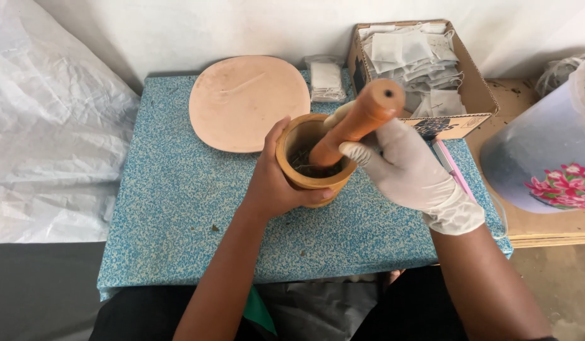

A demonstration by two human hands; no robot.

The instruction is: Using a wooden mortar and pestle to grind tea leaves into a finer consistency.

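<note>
Two hands are at work on my feed, both on the same set of wooden tools. My left hand (pixel 277 183), bare, is wrapped around the near-left side of the wooden mortar (pixel 311 158), thumb lying along the near rim and fingers curled round the far-left wall, so the bowl sits snug inside that grasp. My right hand (pixel 409 170), in a white glove, is closed around the wooden pestle (pixel 355 123), gripping its shaft about midway. The pestle leans up and to the right, its thick flat end pointing toward the far right and its lower end down inside the mortar, resting on dark dried leaf matter (pixel 311 165) at the bottom.

The mortar stands near the middle of a small table with a blue speckled covering (pixel 172 208). Just far-left of it lies a round, flat, pinkish plate (pixel 245 101), its near edge close to my left thumb. Beyond the mortar sits a small stack of white sachets (pixel 326 81), and to the far right an open cardboard box (pixel 476 95) holds many more of them. A pink pen (pixel 453 165) lies just right of my gloved hand. At the right edge I see a large translucent container with a flower print (pixel 545 158).
</note>
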